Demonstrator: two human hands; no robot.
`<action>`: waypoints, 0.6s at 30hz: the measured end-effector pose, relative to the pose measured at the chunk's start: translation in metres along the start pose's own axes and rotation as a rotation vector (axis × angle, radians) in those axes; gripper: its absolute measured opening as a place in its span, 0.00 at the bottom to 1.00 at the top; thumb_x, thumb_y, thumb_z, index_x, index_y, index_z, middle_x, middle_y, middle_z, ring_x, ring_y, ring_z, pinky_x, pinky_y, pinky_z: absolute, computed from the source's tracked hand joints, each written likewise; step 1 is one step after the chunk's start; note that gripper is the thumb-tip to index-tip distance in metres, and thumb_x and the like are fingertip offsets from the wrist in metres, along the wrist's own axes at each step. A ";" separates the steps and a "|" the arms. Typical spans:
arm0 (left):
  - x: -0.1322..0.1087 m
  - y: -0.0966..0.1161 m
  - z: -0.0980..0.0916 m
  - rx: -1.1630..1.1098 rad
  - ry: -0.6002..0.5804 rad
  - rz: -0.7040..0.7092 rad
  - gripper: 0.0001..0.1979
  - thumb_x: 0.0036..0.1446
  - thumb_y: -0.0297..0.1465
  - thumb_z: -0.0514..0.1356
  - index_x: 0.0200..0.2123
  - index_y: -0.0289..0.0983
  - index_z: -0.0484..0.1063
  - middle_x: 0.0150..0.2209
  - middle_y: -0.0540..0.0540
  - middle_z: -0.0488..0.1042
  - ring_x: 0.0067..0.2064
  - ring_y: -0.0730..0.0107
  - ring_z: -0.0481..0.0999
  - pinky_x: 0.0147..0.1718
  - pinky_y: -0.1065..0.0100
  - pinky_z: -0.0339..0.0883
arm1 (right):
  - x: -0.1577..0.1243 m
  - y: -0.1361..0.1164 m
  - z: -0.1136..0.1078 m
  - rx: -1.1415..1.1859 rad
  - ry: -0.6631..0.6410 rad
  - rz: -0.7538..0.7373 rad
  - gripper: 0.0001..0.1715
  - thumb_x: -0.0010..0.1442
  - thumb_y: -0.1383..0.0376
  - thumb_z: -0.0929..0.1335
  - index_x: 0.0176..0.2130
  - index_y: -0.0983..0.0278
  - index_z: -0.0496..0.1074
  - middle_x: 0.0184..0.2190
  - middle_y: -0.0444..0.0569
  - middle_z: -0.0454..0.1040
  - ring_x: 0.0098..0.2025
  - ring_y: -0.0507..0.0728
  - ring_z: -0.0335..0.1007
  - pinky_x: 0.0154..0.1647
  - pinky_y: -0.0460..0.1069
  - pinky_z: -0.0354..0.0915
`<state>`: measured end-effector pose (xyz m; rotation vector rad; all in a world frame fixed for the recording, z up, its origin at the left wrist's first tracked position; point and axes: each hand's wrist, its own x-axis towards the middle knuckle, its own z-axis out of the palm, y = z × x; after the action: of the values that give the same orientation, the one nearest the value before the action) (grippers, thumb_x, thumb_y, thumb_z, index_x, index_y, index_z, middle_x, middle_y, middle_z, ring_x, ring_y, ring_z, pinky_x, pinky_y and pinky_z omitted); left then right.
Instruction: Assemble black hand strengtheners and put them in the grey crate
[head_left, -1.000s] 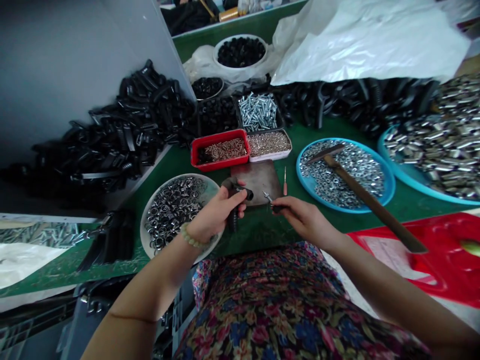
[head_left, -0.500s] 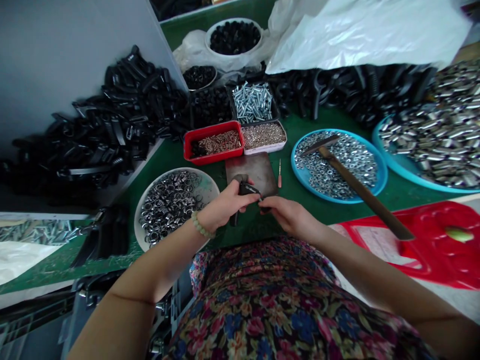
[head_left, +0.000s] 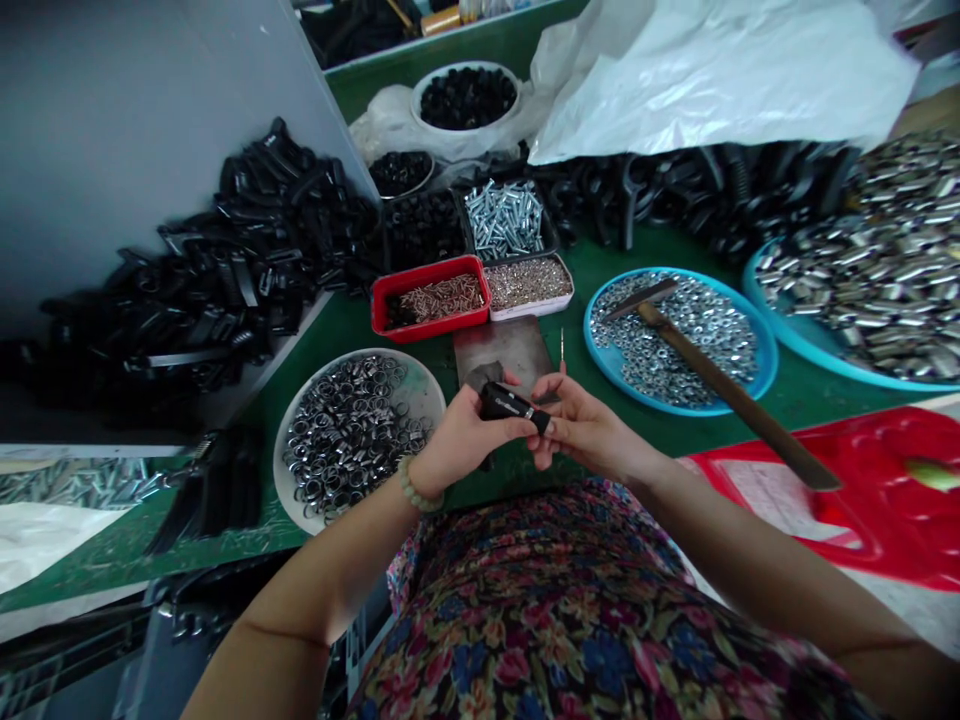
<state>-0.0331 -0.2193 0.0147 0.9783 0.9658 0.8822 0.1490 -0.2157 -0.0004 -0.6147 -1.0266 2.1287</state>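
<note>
The left hand (head_left: 469, 437) is closed firmly around a black plastic lever handle (head_left: 510, 403), presenting its end to the right hand (head_left: 589, 430), whose fingertips (head_left: 555, 428) pinch close against it; whether they hold anything is too small to tell. Both work above a dark metal plate (head_left: 499, 350) on the green table (head_left: 795, 420), with the white plate of rings (head_left: 279, 470) and blue tray of nuts (head_left: 772, 370) kept within reach.

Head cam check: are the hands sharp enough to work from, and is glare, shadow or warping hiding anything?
Head view: the left hand and right hand look reasonably sharp, and the black part reads clearly in shape; the white plastic sheet glares brightly; the heap of black plastic parts sinks into shadow, losing detail; the wide lens bends the frame's edges.
</note>
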 end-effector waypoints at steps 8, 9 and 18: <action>-0.007 -0.005 0.003 -0.006 0.051 0.093 0.27 0.48 0.33 0.68 0.49 0.38 0.60 0.37 0.50 0.73 0.32 0.75 0.73 0.36 0.69 0.69 | 0.009 0.009 0.015 0.006 0.081 0.001 0.28 0.56 0.56 0.73 0.45 0.59 0.53 0.28 0.41 0.76 0.26 0.51 0.76 0.28 0.46 0.69; -0.007 -0.003 0.000 0.045 0.041 0.081 0.30 0.46 0.33 0.69 0.51 0.38 0.59 0.40 0.49 0.73 0.33 0.74 0.73 0.35 0.68 0.70 | 0.010 0.009 0.016 -0.023 0.113 -0.022 0.27 0.55 0.56 0.73 0.44 0.58 0.54 0.28 0.40 0.75 0.26 0.51 0.75 0.28 0.46 0.69; 0.033 0.014 -0.052 1.291 0.000 0.336 0.24 0.60 0.33 0.55 0.58 0.30 0.61 0.54 0.33 0.68 0.56 0.54 0.67 0.58 0.54 0.58 | 0.143 -0.070 -0.019 -1.571 0.131 -0.312 0.08 0.63 0.65 0.64 0.40 0.65 0.71 0.41 0.52 0.74 0.44 0.56 0.71 0.46 0.52 0.65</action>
<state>-0.0737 -0.1714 0.0072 2.2737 1.4038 0.4373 0.0940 -0.0677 0.0284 -1.1075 -2.4019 0.6366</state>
